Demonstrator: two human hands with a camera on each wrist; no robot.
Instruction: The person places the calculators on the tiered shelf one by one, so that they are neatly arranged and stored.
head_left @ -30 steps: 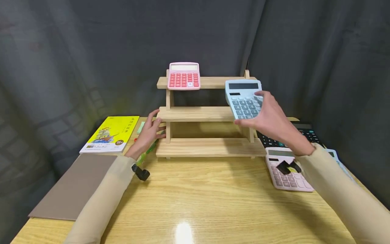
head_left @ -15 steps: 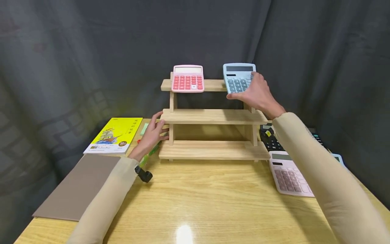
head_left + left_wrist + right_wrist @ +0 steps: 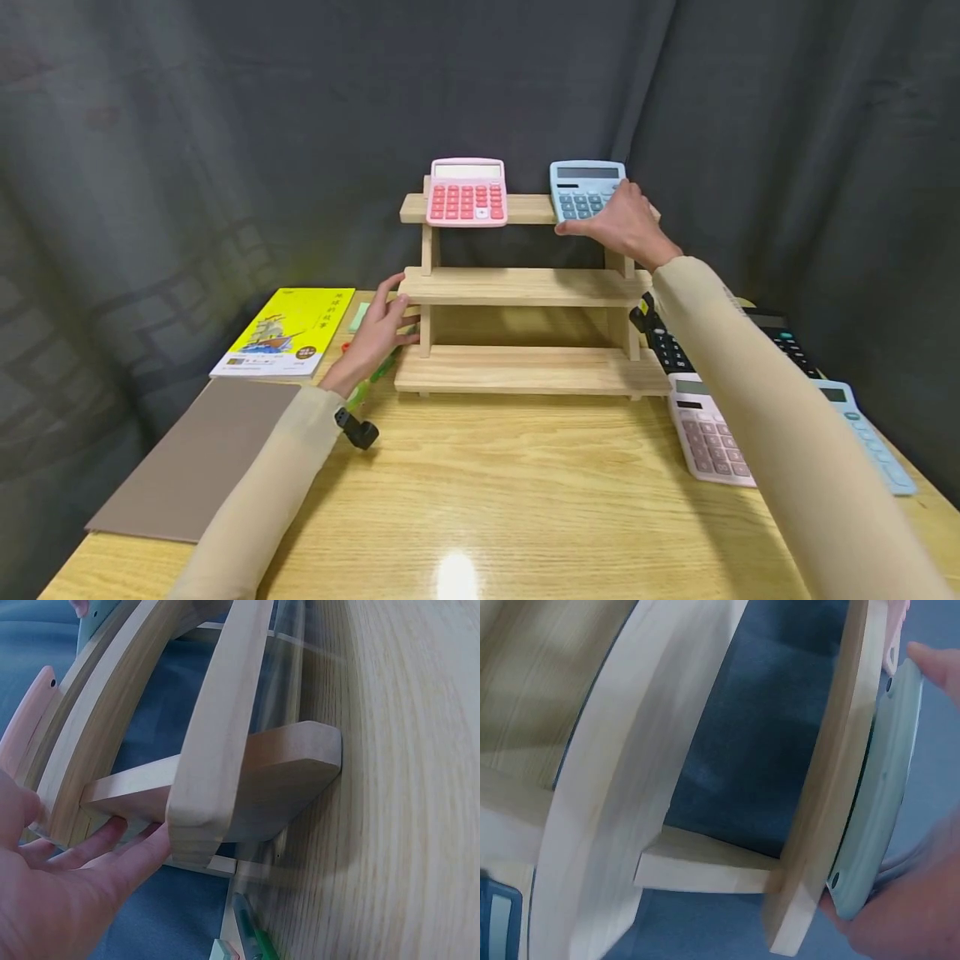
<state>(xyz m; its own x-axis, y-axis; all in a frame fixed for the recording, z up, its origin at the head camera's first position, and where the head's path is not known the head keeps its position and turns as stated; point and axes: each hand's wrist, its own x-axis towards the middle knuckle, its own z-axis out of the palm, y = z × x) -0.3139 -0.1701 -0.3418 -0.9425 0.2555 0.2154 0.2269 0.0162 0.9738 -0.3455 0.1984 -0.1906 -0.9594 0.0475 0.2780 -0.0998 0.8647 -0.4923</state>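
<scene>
My right hand grips a light blue calculator by its lower right side, on the top tier of a three-tier wooden display stand. In the right wrist view the calculator rests flat along that top board, thumb at one end and fingers at the other. My left hand holds the left end of the stand's middle tier; in the left wrist view its fingers lie against the side support. A pink calculator stands at the top tier's left end.
A yellow book and a brown folder lie at the left. Green items lie beside my left wrist. Right of the stand are a pale pink calculator, another blue calculator and a black calculator. A dark curtain hangs behind.
My right hand has carried the blue calculator up and back from in front of the stand onto its top tier. My left hand stays at the stand's left end.
</scene>
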